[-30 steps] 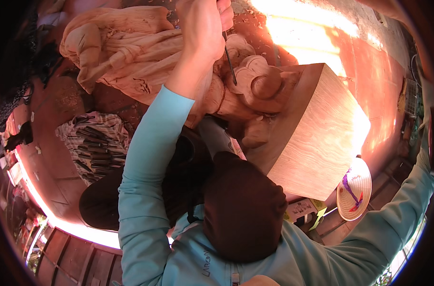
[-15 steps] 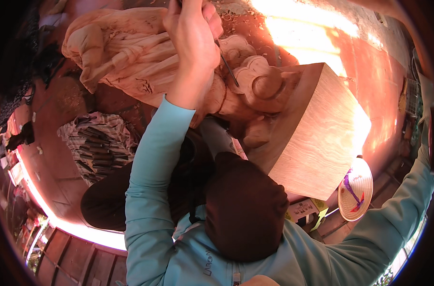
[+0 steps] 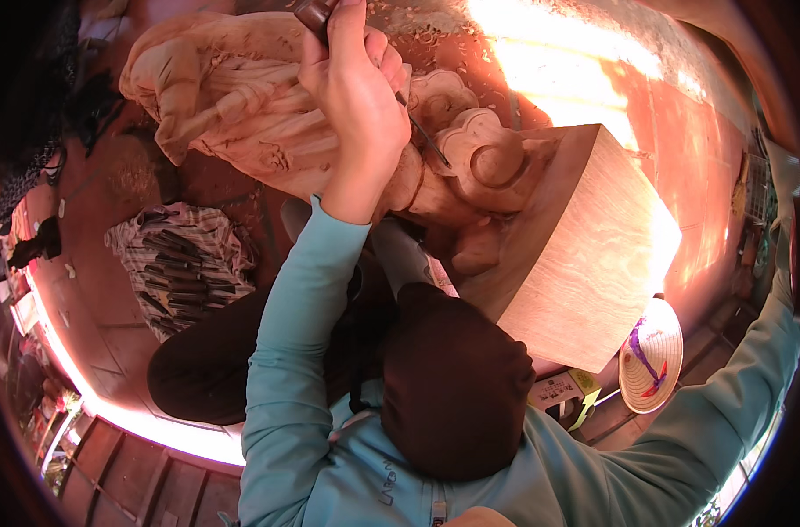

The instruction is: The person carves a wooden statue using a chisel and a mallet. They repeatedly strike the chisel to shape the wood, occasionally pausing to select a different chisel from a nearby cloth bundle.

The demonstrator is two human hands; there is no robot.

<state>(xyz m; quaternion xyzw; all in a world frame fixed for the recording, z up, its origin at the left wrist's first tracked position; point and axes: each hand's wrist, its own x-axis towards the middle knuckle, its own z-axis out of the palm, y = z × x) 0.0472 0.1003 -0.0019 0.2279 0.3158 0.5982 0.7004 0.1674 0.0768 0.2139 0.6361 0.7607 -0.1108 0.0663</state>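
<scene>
Left hand (image 3: 360,92), upper centre: fingers curled tight round dark-handled carving tool (image 3: 317,13), apparently to steer the slim shaft, tip slanting down at lobed relief (image 3: 479,145) of wooden carving (image 3: 233,97), upper left to centre. Right hand: beyond the frame, finger state impossible to tell. Striped cloth (image 3: 229,233) bearing tool bundle (image 3: 176,277), left of frame, probably spread for easy reach. Straw hat (image 3: 663,356), lower right; printed box (image 3: 549,391) alongside. Dark lettering on teal jacket (image 3: 286,351), left untranscribed.
</scene>
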